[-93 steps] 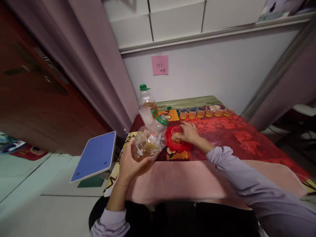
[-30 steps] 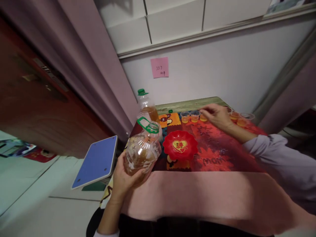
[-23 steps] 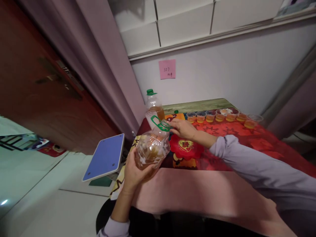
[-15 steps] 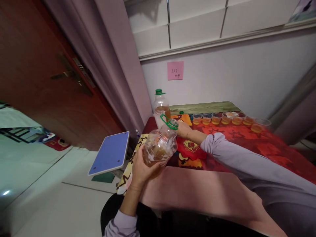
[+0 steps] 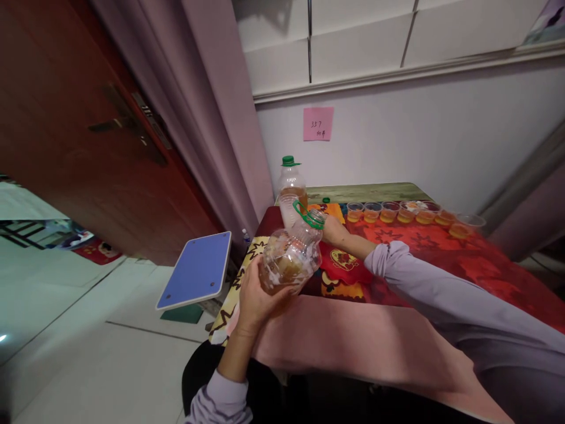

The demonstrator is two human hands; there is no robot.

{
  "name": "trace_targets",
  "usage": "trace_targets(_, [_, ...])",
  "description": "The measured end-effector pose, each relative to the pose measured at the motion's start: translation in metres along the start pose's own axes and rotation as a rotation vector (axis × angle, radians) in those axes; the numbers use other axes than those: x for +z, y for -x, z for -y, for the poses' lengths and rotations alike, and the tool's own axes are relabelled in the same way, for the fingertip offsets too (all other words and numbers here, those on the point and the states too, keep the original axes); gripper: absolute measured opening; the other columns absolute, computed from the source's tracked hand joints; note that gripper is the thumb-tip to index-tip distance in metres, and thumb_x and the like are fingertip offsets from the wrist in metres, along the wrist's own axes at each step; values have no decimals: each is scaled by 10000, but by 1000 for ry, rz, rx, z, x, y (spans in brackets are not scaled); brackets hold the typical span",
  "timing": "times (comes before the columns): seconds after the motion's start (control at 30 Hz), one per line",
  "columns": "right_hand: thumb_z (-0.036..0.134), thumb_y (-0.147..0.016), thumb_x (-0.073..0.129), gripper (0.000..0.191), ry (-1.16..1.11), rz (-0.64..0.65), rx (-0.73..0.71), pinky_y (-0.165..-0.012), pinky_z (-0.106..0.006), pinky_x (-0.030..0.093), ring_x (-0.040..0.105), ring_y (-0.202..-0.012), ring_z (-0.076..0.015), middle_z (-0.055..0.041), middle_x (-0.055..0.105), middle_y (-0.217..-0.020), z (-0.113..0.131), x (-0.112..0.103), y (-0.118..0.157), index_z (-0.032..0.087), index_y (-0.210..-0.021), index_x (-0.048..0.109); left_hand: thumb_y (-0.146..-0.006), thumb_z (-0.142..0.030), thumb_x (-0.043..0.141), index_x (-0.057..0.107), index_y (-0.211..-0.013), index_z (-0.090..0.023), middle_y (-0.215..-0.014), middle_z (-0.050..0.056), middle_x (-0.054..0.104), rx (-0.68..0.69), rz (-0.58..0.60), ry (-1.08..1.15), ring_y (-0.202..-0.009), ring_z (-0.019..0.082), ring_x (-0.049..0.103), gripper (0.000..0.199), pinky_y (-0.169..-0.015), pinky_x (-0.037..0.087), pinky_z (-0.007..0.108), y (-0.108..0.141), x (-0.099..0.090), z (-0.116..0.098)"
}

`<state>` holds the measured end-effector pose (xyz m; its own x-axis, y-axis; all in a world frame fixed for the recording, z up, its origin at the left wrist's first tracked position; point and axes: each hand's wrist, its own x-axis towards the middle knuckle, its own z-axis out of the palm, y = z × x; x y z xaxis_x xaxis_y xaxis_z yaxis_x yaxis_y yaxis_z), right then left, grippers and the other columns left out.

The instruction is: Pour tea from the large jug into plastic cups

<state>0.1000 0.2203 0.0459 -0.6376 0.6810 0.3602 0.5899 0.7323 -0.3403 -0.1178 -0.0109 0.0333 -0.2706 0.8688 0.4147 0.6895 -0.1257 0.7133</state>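
Observation:
My left hand [image 5: 260, 297] is closed round the lower body of a clear plastic bottle [image 5: 286, 265]. The bottle tilts to the right, and amber liquid lies in its base. Its uncapped neck carries a green ring handle [image 5: 315, 218]. My right hand [image 5: 336, 231] is just beyond the bottle's mouth. The neck hides its fingers, so I cannot see what they hold, if anything. Behind the tilted bottle stands a second bottle [image 5: 292, 187] with a green cap and amber liquid, and a stack of clear plastic cups [image 5: 289, 210] in front of it.
Several clear cups [image 5: 391, 213] of amber liquid line the table's far side. A loose green cap [image 5: 325, 200] lies near the back edge. A red packet [image 5: 346, 262] is under my right forearm. A blue-topped stool [image 5: 196, 268] stands left of the table, beside a wooden door [image 5: 79, 118].
The view has shifted slightly. Both hands keep nearly the same pose, with the bottle still tilted in my left hand and my right hand still by its mouth.

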Motion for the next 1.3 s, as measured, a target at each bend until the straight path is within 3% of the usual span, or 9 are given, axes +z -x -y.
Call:
trace_targets(0.23, [176, -853, 654, 76, -146, -203, 105, -764, -308, 502, 654, -814, -224, -71, 733, -855, 9, -16, 6, 200, -840, 725, -622, -648, 905, 494, -1458, -222, -1422, 166, 658, -16, 5, -20, -1345, 384, 635, 1024, -1131, 505, 561, 1, 0, -2])
trace_targets(0.47, [293, -919, 657, 126, -280, -434, 101, -782, -323, 494, 662, -819, -219, -68, 755, -908, 0, -68, 27, 200, -928, 743, -627, -626, 899, 506, -1432, -219, -1383, 159, 669, 5, -2, -51, -1314, 380, 650, 984, -1120, 516, 556, 1, 3, -5])
trace_targets(0.53, [258, -919, 663, 103, -199, -392, 78, -799, -325, 486, 671, -845, -227, -75, 763, -937, -11, -75, 48, 207, -932, 752, -634, -620, 894, 502, -1445, -218, -1389, 160, 666, 9, -6, -72, -1314, 380, 649, 986, -1113, 521, 554, 0, 3, -6])
trace_targets(0.67, [192, -920, 663, 101, 29, -145, 136, -766, -320, 474, 678, -870, -243, -93, 764, -997, -32, -60, 100, 216, -930, 760, -645, -611, 890, 498, -1461, -212, -1401, 162, 670, 17, 10, -87, -1307, 372, 659, 989, -1085, 546, 537, -3, 3, -4])
trace_targets(0.8, [199, -961, 647, 127, 96, -38, 187, -775, -307, 497, 697, -929, -236, -107, 758, -1105, -41, -30, 132, 213, -1016, 761, -627, -603, 898, 496, -1466, -221, -1392, 153, 682, 8, 15, -106, -1300, 372, 666, 1006, -1077, 552, 533, -4, 4, -3])
trace_targets(1.0, [204, -995, 642, 220, 79, 13, 194, -829, -319, 546, 729, -978, -227, -116, 748, -1257, -35, -22, 136, 210, -1178, 764, -633, -575, 892, 495, -1465, -229, -1381, 146, 679, 21, 15, -144, -1288, 362, 668, 985, -1056, 564, 526, -6, 6, -4])
trace_targets(1.1, [341, -1007, 673, 376, 85, -22, 189, -828, -348, 574, 734, -1069, -264, -118, 701, -1399, -32, -28, 141, 245, -1369, 700, -640, -565, 893, 494, -1467, -230, -1372, 140, 675, 31, 19, -148, -1280, 360, 667, 978, -1051, 563, 531, -6, 6, -3])
trace_targets(1.2, [499, -955, 736, 608, 107, -70, 277, -869, -395, 596, 711, -1189, -323, -133, 650, -1494, -33, -29, 148, 256, -1497, 606, -636, -558, 903, 493, -1461, -232, -1379, 137, 666, 36, 20, -144, -1287, 362, 659, 976, -1065, 551, 534, -7, 6, -3])
trace_targets(1.3, [482, -909, 783, 744, 71, -97, 403, -981, -458, 590, 670, -1297, -367, -173, 637, -1518, -36, -20, 150, 207, -1554, 535, -637, -548, 906, 501, -1449, -237, -1374, 132, 668, 43, 29, -142, -1286, 360, 657, 959, -1071, 547, 537, -8, 6, -2])
